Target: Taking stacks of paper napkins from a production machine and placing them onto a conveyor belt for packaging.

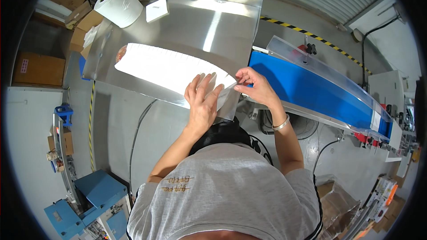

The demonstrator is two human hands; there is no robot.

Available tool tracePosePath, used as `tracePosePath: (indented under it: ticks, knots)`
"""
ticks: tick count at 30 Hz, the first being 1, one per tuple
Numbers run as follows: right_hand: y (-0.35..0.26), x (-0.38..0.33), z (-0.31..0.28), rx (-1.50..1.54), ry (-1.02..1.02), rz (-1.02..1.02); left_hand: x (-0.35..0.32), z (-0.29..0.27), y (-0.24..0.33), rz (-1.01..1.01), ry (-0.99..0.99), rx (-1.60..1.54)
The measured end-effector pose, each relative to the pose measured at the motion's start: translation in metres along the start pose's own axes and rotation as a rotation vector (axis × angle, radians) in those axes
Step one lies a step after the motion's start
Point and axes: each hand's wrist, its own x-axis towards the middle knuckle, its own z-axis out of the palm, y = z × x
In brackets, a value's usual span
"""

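A long, slightly curved row of flat white boxes (155, 64) stands packed face to face on the steel table (187, 22). My left hand (202, 102) lies over the near side of the row toward its right end, fingers stretched and apart. At that right end, the bent fingers and thumb of my right hand (258, 88) close around the corner of the last white box; the fingers partly hide it. A silvery bracelet circles my right wrist. Something reddish and round, perhaps a roll of tape (121, 54), touches the row's left end.
A large white paper roll (118, 5) and a single white box (157, 10) sit at the table's far left. A blue conveyor belt (307, 82) with a clear side guard (302, 53) runs off to the right. Beneath it stands a fan (304, 128). Cables cross the floor.
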Motion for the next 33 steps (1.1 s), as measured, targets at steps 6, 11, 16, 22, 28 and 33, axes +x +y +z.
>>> tracePosePath:
  ticks: [6, 11, 16, 22, 28, 33]
  knots:
    - [-0.01, 0.002, -0.004, -0.114, -0.125, -0.111, 0.002, -0.003, 0.002, 0.022, -0.022, -0.028]
    - [0.004, -0.011, -0.011, -0.089, -0.06, 0.081, 0.009, -0.005, 0.0, -0.082, 0.013, -0.006]
    - [0.058, -0.037, -0.072, -0.346, 0.599, 0.386, 0.011, -0.003, -0.006, -0.057, 0.03, -0.02]
    - [0.081, -0.072, -0.12, -1.228, 1.026, 0.698, 0.01, 0.002, -0.008, -0.036, 0.056, -0.032]
    - [-0.002, -0.029, -0.042, -0.409, 0.276, -0.062, 0.011, -0.003, -0.006, -0.022, 0.0, -0.055]
    - [0.001, 0.004, 0.001, -0.237, -0.093, -0.162, 0.019, -0.014, 0.004, -0.025, -0.04, -0.008]
